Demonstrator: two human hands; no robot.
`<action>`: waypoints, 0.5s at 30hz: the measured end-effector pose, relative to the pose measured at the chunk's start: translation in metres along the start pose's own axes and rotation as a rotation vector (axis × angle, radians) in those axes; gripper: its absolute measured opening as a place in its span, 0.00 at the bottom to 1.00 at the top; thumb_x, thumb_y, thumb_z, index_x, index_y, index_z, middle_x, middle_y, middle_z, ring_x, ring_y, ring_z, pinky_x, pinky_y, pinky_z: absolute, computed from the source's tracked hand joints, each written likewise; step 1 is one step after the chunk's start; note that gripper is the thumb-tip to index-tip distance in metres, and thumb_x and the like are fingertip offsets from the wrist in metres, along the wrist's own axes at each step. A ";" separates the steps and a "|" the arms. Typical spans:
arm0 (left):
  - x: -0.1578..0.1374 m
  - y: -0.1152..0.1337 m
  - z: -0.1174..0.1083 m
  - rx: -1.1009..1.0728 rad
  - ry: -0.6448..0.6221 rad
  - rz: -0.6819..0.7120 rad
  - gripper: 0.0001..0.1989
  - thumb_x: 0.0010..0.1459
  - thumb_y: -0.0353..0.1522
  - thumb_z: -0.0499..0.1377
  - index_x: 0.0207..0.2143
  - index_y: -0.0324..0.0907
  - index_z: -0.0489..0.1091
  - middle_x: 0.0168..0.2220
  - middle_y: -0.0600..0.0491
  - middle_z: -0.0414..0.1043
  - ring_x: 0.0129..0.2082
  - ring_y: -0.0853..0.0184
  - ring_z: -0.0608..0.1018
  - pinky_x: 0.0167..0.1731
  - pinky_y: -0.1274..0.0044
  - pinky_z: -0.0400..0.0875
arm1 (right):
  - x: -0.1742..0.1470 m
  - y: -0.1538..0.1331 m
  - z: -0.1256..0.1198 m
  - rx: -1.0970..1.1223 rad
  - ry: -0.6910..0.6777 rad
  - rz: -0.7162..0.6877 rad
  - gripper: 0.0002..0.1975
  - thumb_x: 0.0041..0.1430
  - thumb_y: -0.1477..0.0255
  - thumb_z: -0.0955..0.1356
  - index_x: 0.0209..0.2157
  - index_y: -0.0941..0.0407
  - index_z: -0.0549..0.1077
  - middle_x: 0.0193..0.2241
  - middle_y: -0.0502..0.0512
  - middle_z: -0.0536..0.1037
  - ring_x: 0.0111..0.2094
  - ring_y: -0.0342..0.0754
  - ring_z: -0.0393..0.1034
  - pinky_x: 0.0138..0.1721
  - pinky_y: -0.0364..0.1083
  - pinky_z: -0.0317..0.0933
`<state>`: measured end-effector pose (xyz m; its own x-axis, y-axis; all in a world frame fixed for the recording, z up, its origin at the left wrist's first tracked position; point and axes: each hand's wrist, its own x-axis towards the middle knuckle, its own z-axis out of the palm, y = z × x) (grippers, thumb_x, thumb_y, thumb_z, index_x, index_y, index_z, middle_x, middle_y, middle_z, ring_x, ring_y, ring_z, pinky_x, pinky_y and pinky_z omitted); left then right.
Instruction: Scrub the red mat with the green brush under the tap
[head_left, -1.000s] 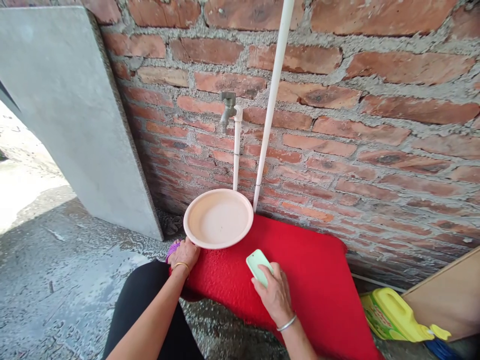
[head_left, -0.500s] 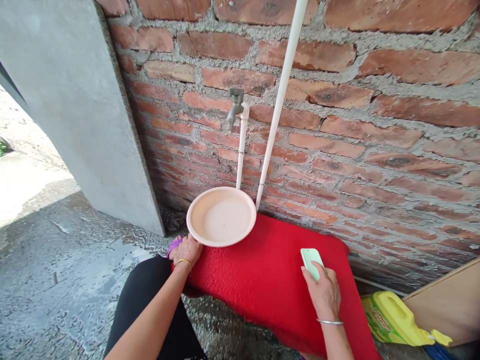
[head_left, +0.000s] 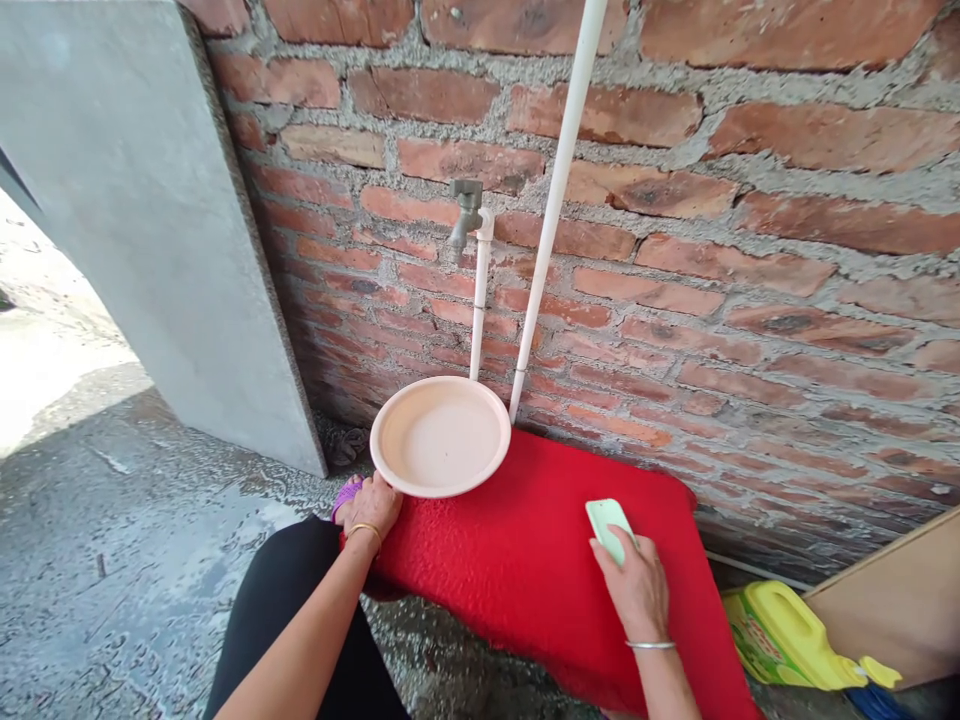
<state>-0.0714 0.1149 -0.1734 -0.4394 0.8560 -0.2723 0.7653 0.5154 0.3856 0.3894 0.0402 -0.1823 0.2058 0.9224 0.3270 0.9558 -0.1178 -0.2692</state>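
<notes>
A wet red cloth (head_left: 517,540) is spread over a low surface and hangs down at the front. My right hand (head_left: 636,585) is closed around a pale green scrub brush (head_left: 609,525) with a small hole near its far end, pressed against the right part of the cloth; its underside is hidden. My left hand (head_left: 375,508) grips the cloth at its left edge, fingers bent and close to the rim of a shallow beige basin (head_left: 442,490). That basin stands on the cloth's back left corner, against the wall side.
Behind the basin, a grey tap (head_left: 465,215) and white pipes (head_left: 551,210) run along the brick wall (head_left: 675,250). A grey slab (head_left: 202,250) leans at left above wet floor (head_left: 172,540). At lower right lies a yellow jug (head_left: 787,635) beside a tan board (head_left: 892,600).
My right hand and the brush have shifted slightly left over the cloth. My left hand stays at the cloth's edge, and the basin has not moved. The camera view has shifted a little.
</notes>
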 end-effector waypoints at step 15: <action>0.001 -0.001 0.002 0.038 0.044 0.006 0.26 0.73 0.41 0.45 0.62 0.40 0.72 0.58 0.33 0.77 0.61 0.47 0.79 0.58 0.60 0.71 | -0.035 -0.104 0.037 0.215 -0.062 -0.369 0.13 0.64 0.65 0.73 0.50 0.46 0.82 0.41 0.55 0.77 0.40 0.53 0.77 0.44 0.51 0.73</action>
<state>-0.0716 0.1156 -0.1753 -0.4544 0.8602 -0.2312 0.7848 0.5095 0.3529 0.2752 0.0339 -0.1988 -0.1610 0.9093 0.3837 0.8963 0.2974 -0.3288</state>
